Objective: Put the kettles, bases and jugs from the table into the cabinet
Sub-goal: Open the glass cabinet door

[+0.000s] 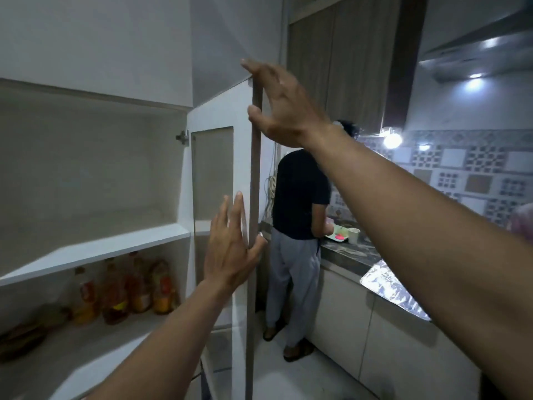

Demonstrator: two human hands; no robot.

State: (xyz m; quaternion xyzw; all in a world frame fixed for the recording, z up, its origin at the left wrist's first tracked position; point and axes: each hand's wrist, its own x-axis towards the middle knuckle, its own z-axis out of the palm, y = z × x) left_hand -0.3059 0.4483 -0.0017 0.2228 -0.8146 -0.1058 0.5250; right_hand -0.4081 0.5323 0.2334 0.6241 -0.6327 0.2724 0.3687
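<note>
My hands, left (pixel 233 249) and right (pixel 277 105), spread empty against the open cabinet door (pixel 255 197); upper shelf (pixel 95 249) bare, nothing stored yet.

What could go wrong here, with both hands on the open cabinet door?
1. The left hand and right hand both wrap the edge of the open cabinet door; a quick swing could pinch fingers.
2. A second person stands at the counter just behind the door; pushed wider, it might hit them.
3. Oil bottles crowd the lower shelf, so items slid in could topple them.
</note>
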